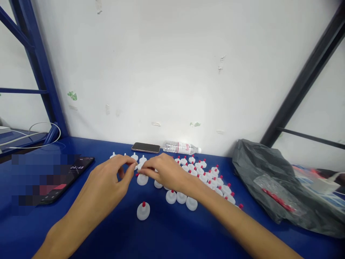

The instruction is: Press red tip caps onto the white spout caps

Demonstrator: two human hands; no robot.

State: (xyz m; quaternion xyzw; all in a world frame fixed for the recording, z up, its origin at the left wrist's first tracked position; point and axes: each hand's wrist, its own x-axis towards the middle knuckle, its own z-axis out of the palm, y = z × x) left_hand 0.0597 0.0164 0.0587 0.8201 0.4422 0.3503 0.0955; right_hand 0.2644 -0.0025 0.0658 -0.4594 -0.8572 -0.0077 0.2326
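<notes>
My left hand (109, 180) is closed in a pinch, thumb and forefinger together; any small thing between them is hidden. Just right of it, my right hand (165, 172) has its fingers bent and pressed together, their tips hiding what they grip. A small white piece (137, 166) shows between the fingertips of both hands. Under them stands a round white squeeze bottle (142, 180) with a bit of red beside it. Nearer to me is another white bottle with a red cap (143, 211). Behind my hands, several white bottles with bare white nozzles (134, 156) stand in a row.
Many red-capped white bottles (199, 170) cover the right of the blue table (113, 233). A phone (146, 148) and a clear plastic bottle (181, 148) lie by the wall. Left is a lit phone (68, 180); right, a dark plastic bag (250, 169) bears a bag of red caps (279, 199).
</notes>
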